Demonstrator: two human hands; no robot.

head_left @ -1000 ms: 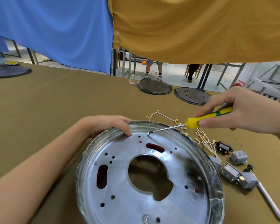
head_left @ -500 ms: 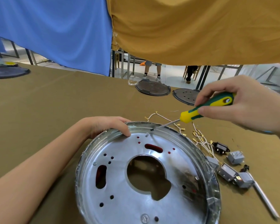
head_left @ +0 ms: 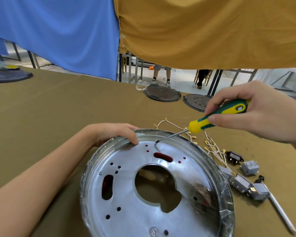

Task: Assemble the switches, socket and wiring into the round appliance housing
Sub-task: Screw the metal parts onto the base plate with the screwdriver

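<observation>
On the olive-brown cloth-covered tabletop (head_left: 58, 108), the left hand (head_left: 113, 133) curls its fingers (head_left: 132, 140) over the far-left rim of the round shiny metal appliance housing (head_left: 126, 202), gripping it. To the right, the right hand (head_left: 256, 113) grasps the yellow-and-green-handled screwdriver (head_left: 217, 116), its tip touching the housing's plate near the far rim. Just right of the housing lie white wires with brass terminals (head_left: 210, 146), a black socket (head_left: 234, 157) and grey box-shaped switches (head_left: 246, 183).

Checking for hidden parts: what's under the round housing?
Through the round housing's centre hole only dim brown shows, likely the table cloth; red shows through slots. The rest is covered.
</observation>
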